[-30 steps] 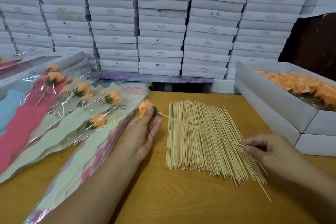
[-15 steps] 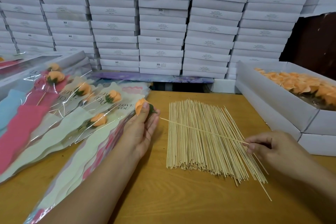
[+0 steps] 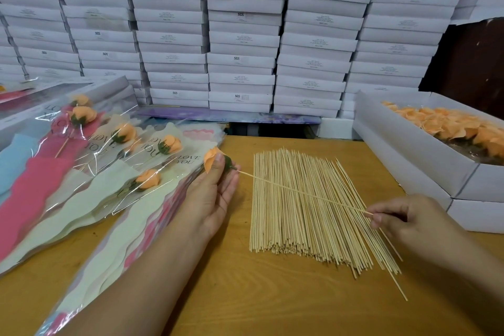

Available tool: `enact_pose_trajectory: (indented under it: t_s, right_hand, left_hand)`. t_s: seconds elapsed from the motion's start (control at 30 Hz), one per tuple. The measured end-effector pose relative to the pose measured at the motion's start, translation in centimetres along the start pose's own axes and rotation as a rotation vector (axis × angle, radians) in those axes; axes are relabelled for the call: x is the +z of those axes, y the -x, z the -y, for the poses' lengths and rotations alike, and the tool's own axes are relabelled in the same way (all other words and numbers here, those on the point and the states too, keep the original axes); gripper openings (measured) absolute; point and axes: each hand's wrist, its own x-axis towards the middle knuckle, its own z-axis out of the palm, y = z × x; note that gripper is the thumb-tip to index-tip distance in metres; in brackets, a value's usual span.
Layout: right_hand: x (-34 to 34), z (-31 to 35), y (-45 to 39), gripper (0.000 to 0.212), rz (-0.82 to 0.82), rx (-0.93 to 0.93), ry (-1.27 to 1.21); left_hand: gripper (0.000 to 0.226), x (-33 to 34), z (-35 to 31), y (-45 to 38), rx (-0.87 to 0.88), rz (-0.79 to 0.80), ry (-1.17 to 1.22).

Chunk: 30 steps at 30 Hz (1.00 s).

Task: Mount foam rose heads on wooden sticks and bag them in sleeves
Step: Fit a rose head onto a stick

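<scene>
My left hand (image 3: 211, 194) pinches an orange foam rose head (image 3: 210, 160) with a green base, just over the edge of the sleeve pile. A thin wooden stick (image 3: 302, 191) runs from the rose's base down to the right, where my right hand (image 3: 403, 219) pinches its other end between thumb and forefinger. The stick crosses above a flat heap of loose wooden sticks (image 3: 313, 215) on the wooden table (image 3: 245, 300). To the left lie several clear "LOVE YOU" sleeves (image 3: 109, 172), several with orange roses on sticks inside.
An open white box (image 3: 425, 155) at the right holds several loose orange rose heads (image 3: 458, 128). Stacked white boxes (image 3: 242, 35) form a wall behind the table. A purple flat box (image 3: 231, 117) lies at their foot. One stray stick (image 3: 396, 284) pokes out near my right wrist.
My left hand with the rose has shifted slightly left and up toward the sleeve pile. My right hand has followed a little, still holding the stick's end.
</scene>
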Motion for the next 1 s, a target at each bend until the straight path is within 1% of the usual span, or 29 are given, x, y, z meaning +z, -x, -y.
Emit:
enact_pose_trajectory:
  t_s: [0.33, 0.87, 1.0]
  right_hand:
    - [-0.22, 0.33, 0.13, 0.031, 0.002, 0.005, 0.003]
    - [-0.02, 0.13, 0.06, 0.038, 0.002, 0.01, -0.02]
    - [0.13, 0.0, 0.06, 0.025, 0.003, 0.017, 0.011]
  left_hand:
    - [0.04, -0.09, 0.04, -0.05, -0.005, 0.008, -0.001]
    - [0.038, -0.27, 0.0, -0.11, -0.022, 0.013, 0.015]
    - [0.037, -0.34, -0.02, -0.11, -0.03, 0.012, 0.019]
